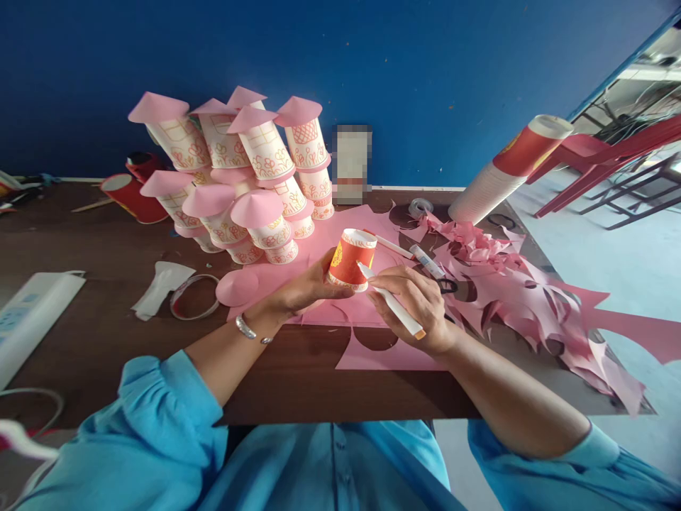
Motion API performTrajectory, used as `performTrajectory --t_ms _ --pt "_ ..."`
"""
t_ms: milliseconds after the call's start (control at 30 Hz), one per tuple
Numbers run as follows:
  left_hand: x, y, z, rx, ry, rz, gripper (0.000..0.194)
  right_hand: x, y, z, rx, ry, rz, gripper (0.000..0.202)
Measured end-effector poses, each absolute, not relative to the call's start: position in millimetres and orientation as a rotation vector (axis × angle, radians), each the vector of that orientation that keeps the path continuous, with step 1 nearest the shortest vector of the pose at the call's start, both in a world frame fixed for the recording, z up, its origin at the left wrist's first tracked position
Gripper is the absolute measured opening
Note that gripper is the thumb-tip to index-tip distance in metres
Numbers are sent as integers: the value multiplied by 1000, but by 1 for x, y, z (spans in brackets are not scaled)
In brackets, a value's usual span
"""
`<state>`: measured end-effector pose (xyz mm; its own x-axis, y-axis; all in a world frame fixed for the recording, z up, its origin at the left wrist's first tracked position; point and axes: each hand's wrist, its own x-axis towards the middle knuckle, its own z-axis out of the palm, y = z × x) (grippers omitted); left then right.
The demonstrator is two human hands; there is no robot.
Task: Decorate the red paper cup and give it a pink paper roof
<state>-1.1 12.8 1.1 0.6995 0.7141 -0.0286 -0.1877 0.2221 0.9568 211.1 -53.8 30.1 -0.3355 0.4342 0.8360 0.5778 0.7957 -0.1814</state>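
My left hand (pixel 313 284) is wrapped round a red and white paper cup (pixel 352 259) with a yellow print on its side. Between the fingers of my right hand (pixel 418 305) is a white marker (pixel 396 310) with an orange end, its tip at the cup's red side. Beneath both hands lie pink paper sheets (pixel 367 358), some with round cut-outs. Behind and left of the cup stand several white cup towers (pixel 266 152) with drawn flowers and pink cone tops. One pink cone (pixel 237 287) lies near my left wrist.
Pink paper scraps (pixel 532 298) cover the table's right side, beside a glue stick (pixel 426 261). A tall stack of paper cups (pixel 489 191) leans at the back right. Tape rolls (pixel 194 297) and a power strip (pixel 35 323) lie left. A blue wall (pixel 404 78) rises behind.
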Motion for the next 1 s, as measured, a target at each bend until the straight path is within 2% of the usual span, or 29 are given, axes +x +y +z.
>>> performTrajectory --t_ms 233,433,633,767,1000 --pt "-4 11 11 1206 543 660 59 213 -57 35 -759 -1955 -209 25" --pt "-4 8 19 1238 590 646 66 213 -55 33 -753 -1964 -206 26" --pt "-4 7 21 1253 537 650 63 212 -55 32 -747 -1978 -208 23" --pt "-4 10 15 1224 550 615 71 210 -54 31 -744 -1967 -216 21" --pt "-4 11 18 1337 608 607 63 210 -54 30 -748 -1975 -196 23"
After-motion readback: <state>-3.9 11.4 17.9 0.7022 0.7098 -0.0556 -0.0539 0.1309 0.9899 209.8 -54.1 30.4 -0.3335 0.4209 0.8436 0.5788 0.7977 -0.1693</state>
